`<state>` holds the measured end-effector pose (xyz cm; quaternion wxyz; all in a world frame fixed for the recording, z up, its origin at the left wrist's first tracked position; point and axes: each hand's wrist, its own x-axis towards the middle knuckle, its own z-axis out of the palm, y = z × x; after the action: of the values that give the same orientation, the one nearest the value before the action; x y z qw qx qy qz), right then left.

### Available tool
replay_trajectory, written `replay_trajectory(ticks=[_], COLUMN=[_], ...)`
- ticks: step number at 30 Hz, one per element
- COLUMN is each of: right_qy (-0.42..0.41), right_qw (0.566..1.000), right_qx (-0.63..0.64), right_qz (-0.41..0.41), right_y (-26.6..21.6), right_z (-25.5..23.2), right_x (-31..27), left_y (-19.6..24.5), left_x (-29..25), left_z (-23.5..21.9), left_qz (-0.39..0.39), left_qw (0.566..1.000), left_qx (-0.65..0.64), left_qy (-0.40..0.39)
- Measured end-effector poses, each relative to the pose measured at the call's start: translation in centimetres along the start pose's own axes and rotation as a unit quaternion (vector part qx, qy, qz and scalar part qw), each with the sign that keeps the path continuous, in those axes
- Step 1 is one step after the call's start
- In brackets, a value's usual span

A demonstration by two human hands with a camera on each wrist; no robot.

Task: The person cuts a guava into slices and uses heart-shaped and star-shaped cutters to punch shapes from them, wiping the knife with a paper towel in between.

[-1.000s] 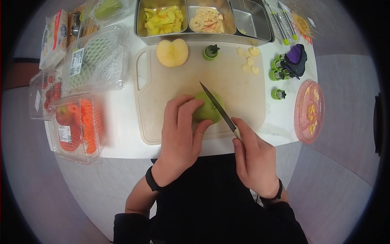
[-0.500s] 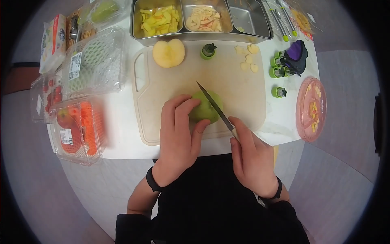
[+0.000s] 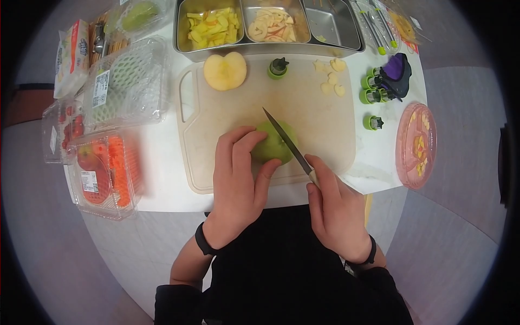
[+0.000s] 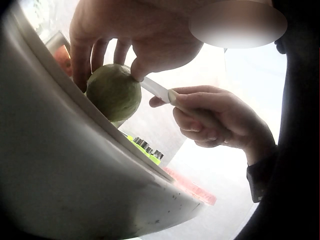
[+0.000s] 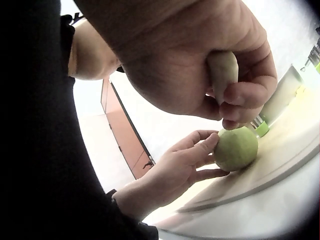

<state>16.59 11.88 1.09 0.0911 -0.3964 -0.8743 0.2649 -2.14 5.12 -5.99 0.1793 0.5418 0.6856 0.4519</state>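
A round green fruit rests on the beige cutting board, close to its front edge. The left hand grips it from the left, fingers curled over the far side and thumb on the near side. In the right hand is a knife, held by its pale handle. The blade lies across the top right of the fruit, its tip pointing away to the upper left. Whether the edge has entered the skin cannot be told.
A halved yellow fruit, a green-rimmed cutter and small cut shapes lie on the board's far part. Behind stands a metal tray of cut pieces. Plastic boxes are at left; cutters and a pink dish at right.
The view has shifted slightly since the first frame. Both hands, the fruit and the knife keep nearly the same places relative to each other.
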Motion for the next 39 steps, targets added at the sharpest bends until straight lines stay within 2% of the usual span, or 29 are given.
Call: replay_trajectory(ticks=[11, 14, 20, 29, 39], right_qy=[-0.007, 0.000, -0.006, 0.001, 0.002], right_qw=[1.000, 0.999, 0.998, 0.996, 0.993], right_qx=[0.016, 0.023, 0.049, 0.067, 0.092], right_qz=[0.022, 0.026, 0.048, 0.063, 0.069], right_y=[0.3, 0.5, 0.7, 1.6, 1.9], right_z=[-0.2, -0.1, -0.4, -0.1, 0.3], right_x=[0.2, 0.3, 0.2, 0.2, 0.3], left_y=[0.3, 0.3, -0.1, 1.6, 0.6], left_x=[0.2, 0.2, 0.6, 0.7, 0.3], left_z=[0.0, 0.2, 0.4, -1.0, 0.2], left_qz=[-0.026, -0.026, 0.002, -0.039, -0.039], left_qw=[0.999, 0.999, 1.000, 0.997, 0.999], left_qx=[-0.034, -0.006, -0.006, -0.034, -0.029], left_qy=[-0.006, -0.018, -0.019, -0.052, -0.019])
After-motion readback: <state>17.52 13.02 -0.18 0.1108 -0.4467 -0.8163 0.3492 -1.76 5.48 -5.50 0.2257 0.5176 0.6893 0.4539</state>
